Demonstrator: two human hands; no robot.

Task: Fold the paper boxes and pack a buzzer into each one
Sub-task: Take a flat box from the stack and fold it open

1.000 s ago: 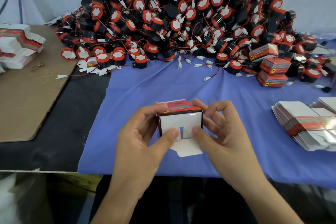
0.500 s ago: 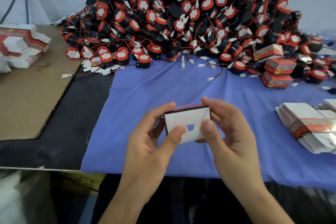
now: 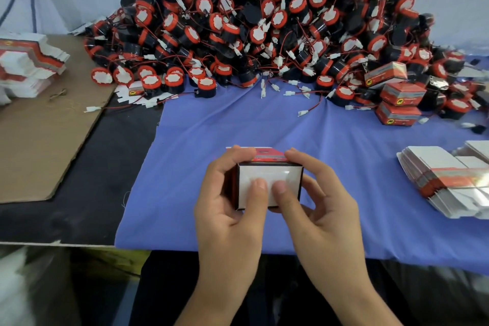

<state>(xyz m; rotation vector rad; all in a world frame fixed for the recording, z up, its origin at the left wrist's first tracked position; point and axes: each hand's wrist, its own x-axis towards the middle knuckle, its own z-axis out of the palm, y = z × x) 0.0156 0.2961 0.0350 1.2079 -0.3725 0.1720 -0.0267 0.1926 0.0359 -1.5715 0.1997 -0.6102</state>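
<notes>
A small red-and-white paper box [image 3: 270, 172] is held just above the near edge of a blue cloth [image 3: 211, 145], its white face turned to the camera and its red panel on top. The person's left hand [image 3: 227, 217] grips its left side and the right hand [image 3: 324, 209] its right side. Both sets of fingers are curled over the top corners, and the left thumb [image 3: 258, 188] and right thumb [image 3: 281, 191] press side by side, nearly touching, on the lower half of the white face. The box is clamped between the two hands and sits clear of the cloth. Well beyond it, along the far side of the cloth, rises a heap of black-and-red round buzzers [image 3: 264, 24] trailing thin red wires with white plugs. At the heap's right foot lie a few closed red boxes [image 3: 399, 103]. A banded stack of flat white-and-red box blanks [image 3: 444, 182] lies on the cloth to the right of the hands, well apart from them. To the left, off the cloth, a brown cardboard sheet [image 3: 39, 145] covers part of a black tabletop [image 3: 92, 193], with another pile of flat blanks [image 3: 26, 61] at its far end.
</notes>
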